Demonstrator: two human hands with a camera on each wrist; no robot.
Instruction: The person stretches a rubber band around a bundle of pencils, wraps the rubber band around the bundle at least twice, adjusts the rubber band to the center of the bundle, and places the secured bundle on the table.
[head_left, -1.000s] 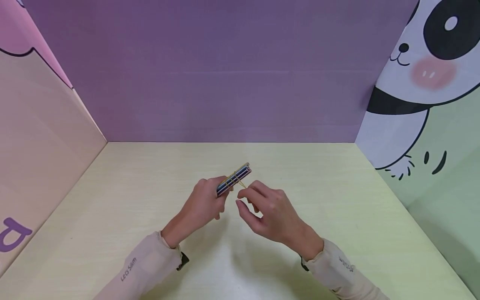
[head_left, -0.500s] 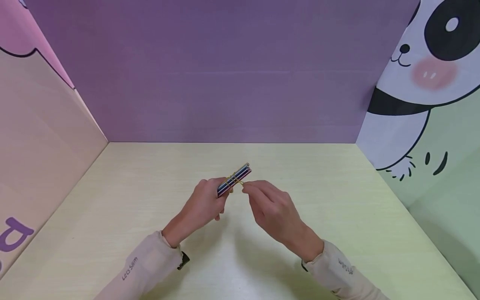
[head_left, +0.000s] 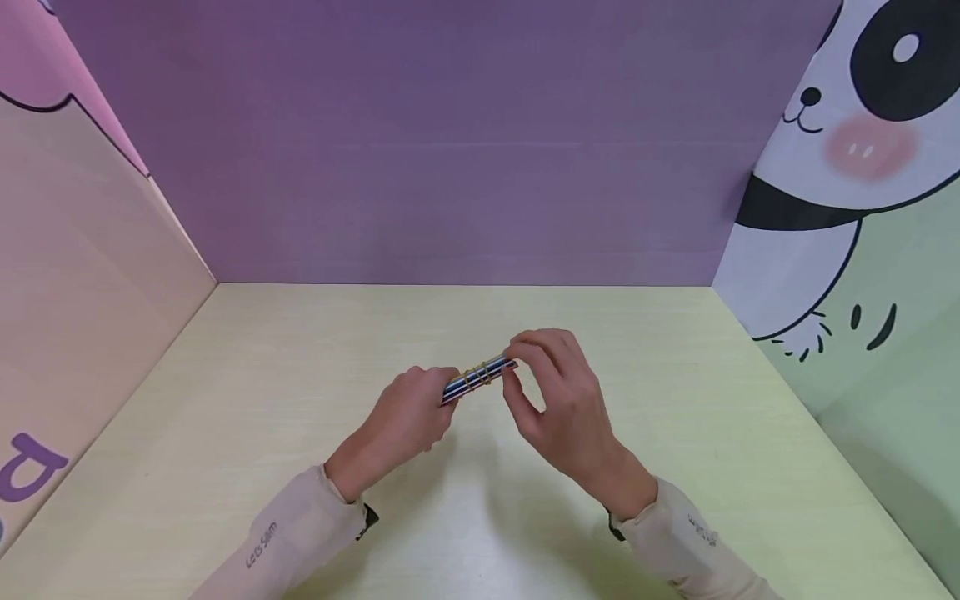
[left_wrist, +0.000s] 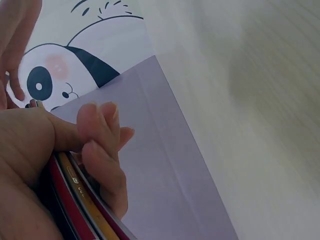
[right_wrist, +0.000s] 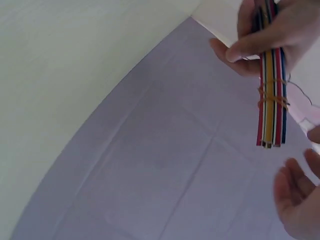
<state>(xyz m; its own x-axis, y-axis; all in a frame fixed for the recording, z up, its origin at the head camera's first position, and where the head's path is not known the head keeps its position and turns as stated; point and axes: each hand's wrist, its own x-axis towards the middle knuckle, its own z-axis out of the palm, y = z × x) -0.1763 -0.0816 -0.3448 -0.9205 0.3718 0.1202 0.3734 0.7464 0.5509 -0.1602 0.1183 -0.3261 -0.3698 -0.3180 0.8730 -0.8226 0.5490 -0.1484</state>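
A bundle of striped pencils [head_left: 459, 388] is gripped by my left hand [head_left: 405, 412], its far end pointing right and slightly up. Yellow rubber bands [right_wrist: 274, 101] circle the bundle between my left hand and the pencils' free ends. In the left wrist view, red and yellow pencils [left_wrist: 71, 200] pass between my left thumb and fingers. My right hand [head_left: 562, 408] is at the free end with thumb and fingers loosely bent. The right wrist view shows a gap between these right fingers [right_wrist: 295, 187] and the pencil ends, with nothing held.
A pale wood-grain table [head_left: 315, 333] lies under both hands. Behind it stands a purple wall panel [head_left: 465, 167]. A panda-printed panel [head_left: 847, 250] borders the right side and a beige and pink panel [head_left: 90, 233] the left.
My right hand was pinching and pulling a yellow rubber band; it has let go and shifted up and right to the bundle's end. The bundle has tilted flatter in my left hand.
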